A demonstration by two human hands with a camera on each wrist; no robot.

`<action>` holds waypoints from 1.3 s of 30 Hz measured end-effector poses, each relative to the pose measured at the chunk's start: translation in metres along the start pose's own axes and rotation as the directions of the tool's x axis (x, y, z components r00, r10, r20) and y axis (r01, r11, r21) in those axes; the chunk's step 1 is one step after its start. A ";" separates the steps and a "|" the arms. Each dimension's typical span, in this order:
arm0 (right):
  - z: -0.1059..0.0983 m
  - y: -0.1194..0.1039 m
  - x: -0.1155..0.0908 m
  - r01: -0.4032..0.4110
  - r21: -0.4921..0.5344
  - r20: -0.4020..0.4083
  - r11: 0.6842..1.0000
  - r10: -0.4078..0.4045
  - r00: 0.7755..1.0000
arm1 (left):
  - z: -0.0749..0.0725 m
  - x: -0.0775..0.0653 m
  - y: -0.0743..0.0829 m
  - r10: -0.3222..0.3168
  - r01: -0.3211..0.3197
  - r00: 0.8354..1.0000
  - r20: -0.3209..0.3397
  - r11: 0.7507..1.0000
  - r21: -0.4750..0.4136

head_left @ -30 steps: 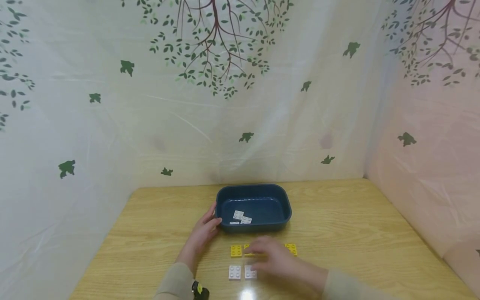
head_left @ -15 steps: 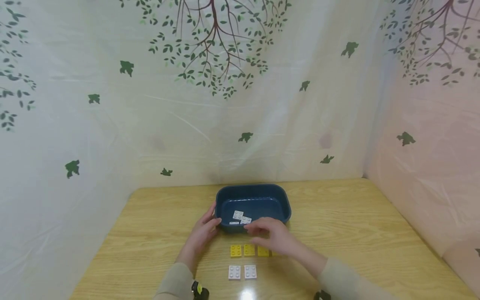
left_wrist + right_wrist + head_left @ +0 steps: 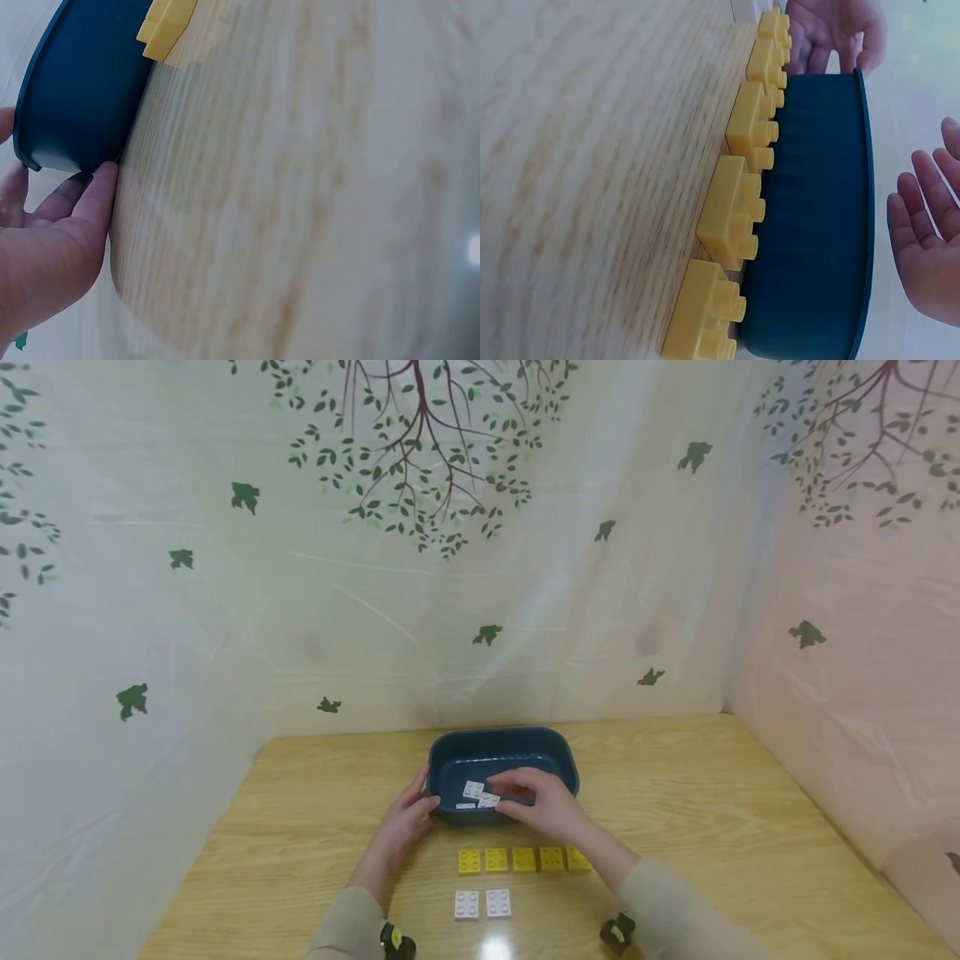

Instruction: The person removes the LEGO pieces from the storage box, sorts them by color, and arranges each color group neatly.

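At the left of my feed, no change: the person's left hand [image 3: 401,827] stays at the left end of the deep blue, round-cornered rectangular tray [image 3: 498,746], thumb at the near corner and fingers along the end wall, gripping it. The tray stands upright on the pale wood-grain table [image 3: 300,827].

Tray contents, left side only: three white, studded, square-faced plastic bricks, one lying close against the near wall [image 3: 465,806], one farther back [image 3: 473,790], and one just right of that [image 3: 489,800]. The tray floor's right part is partly hidden from me.

In front of the tray, two matching white bricks [image 3: 467,905] [image 3: 498,903] lie side by side, studs up. Beyond them I record a row of five yellow studded plastic bricks [image 3: 523,860], the rightmost partly behind the forearm.

At the right, the change: a second ago the person's right hand [image 3: 547,802] was over the white pair; it is now over the tray. I judge the work has passed to the bricks inside. Thumb and fingers are well parted, with nothing visibly held; I cannot tell whether the thumb touches the nearest brick.
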State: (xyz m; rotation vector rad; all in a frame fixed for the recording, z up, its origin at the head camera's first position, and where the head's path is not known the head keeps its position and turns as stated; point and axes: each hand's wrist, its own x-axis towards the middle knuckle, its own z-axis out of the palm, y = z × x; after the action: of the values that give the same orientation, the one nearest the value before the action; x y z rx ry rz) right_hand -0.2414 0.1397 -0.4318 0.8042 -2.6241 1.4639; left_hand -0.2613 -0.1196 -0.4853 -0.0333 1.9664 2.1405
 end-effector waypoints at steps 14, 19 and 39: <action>0.008 0.010 0.032 -0.069 -0.083 0.031 0.994 0.072 0.997 | -0.001 0.000 0.000 0.002 -0.002 1.000 -0.010 1.000 0.003; 0.015 0.019 0.045 -0.088 -0.096 0.036 0.991 0.092 0.995 | -0.001 -0.001 0.000 0.000 0.000 1.000 -0.006 1.000 -0.007; 0.028 0.046 0.077 -0.170 -0.151 0.122 0.974 0.189 0.974 | -0.002 -0.002 0.000 0.022 -0.022 1.000 0.016 0.999 -0.035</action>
State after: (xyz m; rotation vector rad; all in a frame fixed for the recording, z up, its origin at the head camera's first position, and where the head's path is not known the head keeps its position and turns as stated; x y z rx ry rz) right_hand -0.3224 0.1046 -0.4627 0.6906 -2.9324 1.2833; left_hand -0.2599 -0.1217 -0.4850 0.0001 1.9286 2.1821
